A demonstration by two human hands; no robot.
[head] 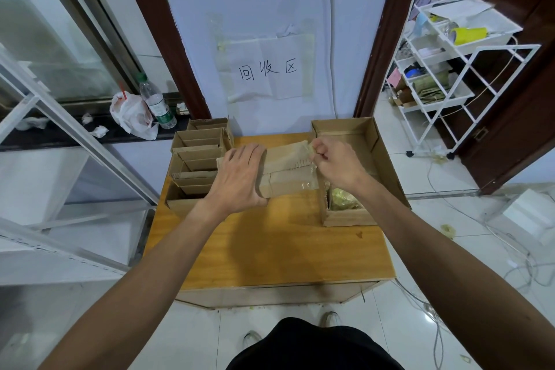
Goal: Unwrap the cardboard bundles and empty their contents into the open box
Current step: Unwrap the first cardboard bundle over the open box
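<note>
A flat cardboard bundle wrapped in clear tape lies across the middle of the wooden table. My left hand grips its left end, thumb on the near edge. My right hand pinches a strip of clear tape at the bundle's right end, fingers closed on it. The open box stands at the right of the table, with yellowish contents showing in its near part below my right wrist.
A stack of cardboard bundles and trays fills the table's left side. A white wire cart stands at the right, cables trail on the floor at right, and a ledge at the left holds a plastic bottle and a bag.
</note>
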